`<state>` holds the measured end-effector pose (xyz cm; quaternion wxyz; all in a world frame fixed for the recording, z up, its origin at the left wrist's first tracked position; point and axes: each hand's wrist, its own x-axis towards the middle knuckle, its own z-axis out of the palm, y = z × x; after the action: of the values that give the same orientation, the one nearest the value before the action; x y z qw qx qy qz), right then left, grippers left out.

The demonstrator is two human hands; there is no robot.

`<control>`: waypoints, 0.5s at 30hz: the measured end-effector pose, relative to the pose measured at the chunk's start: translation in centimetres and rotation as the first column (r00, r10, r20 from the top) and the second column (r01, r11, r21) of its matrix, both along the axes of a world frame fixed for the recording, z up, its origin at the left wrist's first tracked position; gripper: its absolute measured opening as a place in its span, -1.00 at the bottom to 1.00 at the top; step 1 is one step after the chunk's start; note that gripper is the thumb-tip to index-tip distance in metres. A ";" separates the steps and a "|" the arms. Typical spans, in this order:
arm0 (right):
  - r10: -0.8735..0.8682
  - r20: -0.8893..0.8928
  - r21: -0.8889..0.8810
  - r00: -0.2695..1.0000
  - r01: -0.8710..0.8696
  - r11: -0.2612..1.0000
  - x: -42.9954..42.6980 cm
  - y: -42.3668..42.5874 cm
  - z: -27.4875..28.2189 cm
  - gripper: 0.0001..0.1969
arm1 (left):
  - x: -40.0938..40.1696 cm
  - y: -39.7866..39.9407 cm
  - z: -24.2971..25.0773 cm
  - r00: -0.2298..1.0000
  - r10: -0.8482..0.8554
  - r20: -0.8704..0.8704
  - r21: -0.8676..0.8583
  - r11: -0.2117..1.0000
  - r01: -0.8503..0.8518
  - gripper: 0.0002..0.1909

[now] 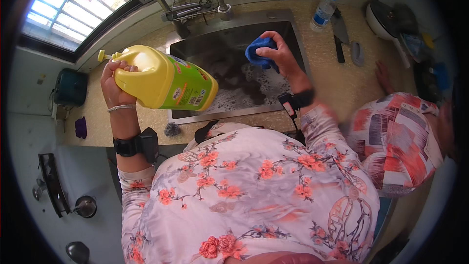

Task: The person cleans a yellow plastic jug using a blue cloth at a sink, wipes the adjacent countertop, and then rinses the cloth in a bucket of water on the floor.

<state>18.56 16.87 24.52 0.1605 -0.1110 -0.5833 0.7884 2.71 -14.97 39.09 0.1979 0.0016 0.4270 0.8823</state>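
Note:
My left hand [119, 82] grips the handle of a large yellow plastic jug [146, 77] with a pump top and a green label. The jug lies tilted on its side in the air, its base over the left part of the sink. In my right hand [280, 53] is a bunched blue cloth [258, 52], held above the right part of the sink. Below, the stainless steel sink [300, 44] holds dark water with white suds. Its faucet [179, 25] stands at the back left.
A water bottle [323, 13], a cleaver [340, 29] and a grey-handled object [357, 53] lie or stand right of the sink. Another person [395, 143] is close on my right, a hand on the counter. A steel-wool scrubber [172, 129] sits at the front edge.

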 end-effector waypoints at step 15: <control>-0.147 -0.012 -0.052 0.989 0.146 0.988 0.8 0.2 1.3 -0.41 | 0.5 1.4 0.9 0.996 -0.052 -0.078 0.009 0.999 0.053 -0.80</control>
<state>19.32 17.06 25.80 0.2198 -0.1514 -0.5520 0.7900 3.23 -13.55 39.99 0.2041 0.0482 0.4292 0.8785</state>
